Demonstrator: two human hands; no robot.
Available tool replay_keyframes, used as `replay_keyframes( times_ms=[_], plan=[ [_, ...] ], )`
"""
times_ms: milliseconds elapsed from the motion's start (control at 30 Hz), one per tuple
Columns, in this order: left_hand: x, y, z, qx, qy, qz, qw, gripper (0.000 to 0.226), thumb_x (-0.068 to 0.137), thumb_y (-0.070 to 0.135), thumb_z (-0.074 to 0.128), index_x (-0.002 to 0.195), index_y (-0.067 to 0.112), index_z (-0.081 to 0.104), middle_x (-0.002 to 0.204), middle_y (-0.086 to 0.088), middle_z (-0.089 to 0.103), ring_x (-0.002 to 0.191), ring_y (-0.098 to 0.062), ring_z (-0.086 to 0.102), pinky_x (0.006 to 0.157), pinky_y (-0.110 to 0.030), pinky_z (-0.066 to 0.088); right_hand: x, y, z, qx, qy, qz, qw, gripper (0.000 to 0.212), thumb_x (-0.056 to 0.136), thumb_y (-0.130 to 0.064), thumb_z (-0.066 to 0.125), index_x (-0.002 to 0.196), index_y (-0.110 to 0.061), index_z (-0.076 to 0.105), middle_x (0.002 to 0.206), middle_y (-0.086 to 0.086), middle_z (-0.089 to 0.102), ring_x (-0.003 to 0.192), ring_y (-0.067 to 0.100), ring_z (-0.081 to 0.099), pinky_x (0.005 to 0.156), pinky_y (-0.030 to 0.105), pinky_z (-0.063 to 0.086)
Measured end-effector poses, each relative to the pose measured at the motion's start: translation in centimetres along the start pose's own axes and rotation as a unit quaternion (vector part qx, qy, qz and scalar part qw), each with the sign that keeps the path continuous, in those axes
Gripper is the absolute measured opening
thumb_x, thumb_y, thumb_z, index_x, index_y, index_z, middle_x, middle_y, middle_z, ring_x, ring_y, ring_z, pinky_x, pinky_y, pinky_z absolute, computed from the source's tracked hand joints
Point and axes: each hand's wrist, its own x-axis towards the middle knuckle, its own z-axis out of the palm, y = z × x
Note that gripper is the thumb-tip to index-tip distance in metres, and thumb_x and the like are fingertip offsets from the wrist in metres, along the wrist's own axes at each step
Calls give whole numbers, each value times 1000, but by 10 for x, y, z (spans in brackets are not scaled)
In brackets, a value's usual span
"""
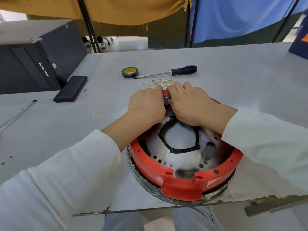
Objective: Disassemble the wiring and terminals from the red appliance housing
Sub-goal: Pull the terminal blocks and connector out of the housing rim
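Red appliance housing [181, 179], round and open-topped, has both hands' fingers [173, 87] curled on its far rim.

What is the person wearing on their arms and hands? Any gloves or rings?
Both arms wear long white sleeves, the left sleeve and the right sleeve, soft-looking and pushed back above the wrists. The left hand and right hand are bare: no gloves, and no rings or watch show.

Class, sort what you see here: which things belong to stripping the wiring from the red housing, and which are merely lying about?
In the job: red housing; wires with terminals; left hand; right hand; screwdriver, likely.

Lying about: tape roll; black case; computer tower; metal rod.
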Motion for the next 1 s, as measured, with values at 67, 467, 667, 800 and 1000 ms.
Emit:
replay_keyframes(
  times_ms=[67,467,667,800,1000],
  plan=[
    [0,1,1,9,5,-1,1000,29,84,15,47,113,15,45,110,-13,60,97,-35,54,64,-34,30,-1,-1,0,-7,0,0,1000,33,97,-26,39,123,-6,38,119,12,47,94,30,48,57,36,27],
    [-3,-3,1,-33,-6,22,999,27,86,12,43,113,14,44,111,-12,61,96,-35,55,64,-34,32,-2,0,-4,29,13,-7,999,33,99,-29,34,124,-9,40,121,9,47,100,28,48,62,35,31],
    [3,-12,-3,-108,-64,47,991,24,93,13,40,117,11,43,113,-17,59,93,-36,54,68,-33,33,-4,7,-7,105,14,-24,994,32,100,-31,33,125,-13,43,121,6,48,105,26,47,72,40,42],
    [-2,-6,-2,-58,-31,21,998,27,88,12,40,115,12,43,112,-15,60,89,-33,50,67,-34,33,-2,6,-4,93,10,-10,996,31,100,-30,33,124,-13,42,122,6,48,103,27,47,66,36,33],
    [-1,2,-1,-14,-16,-12,1000,26,88,15,42,114,11,45,116,-13,58,105,-34,52,68,-33,32,1,2,-3,76,6,9,997,30,98,-27,36,122,-11,42,121,7,48,102,28,47,63,35,29]
  ],
)
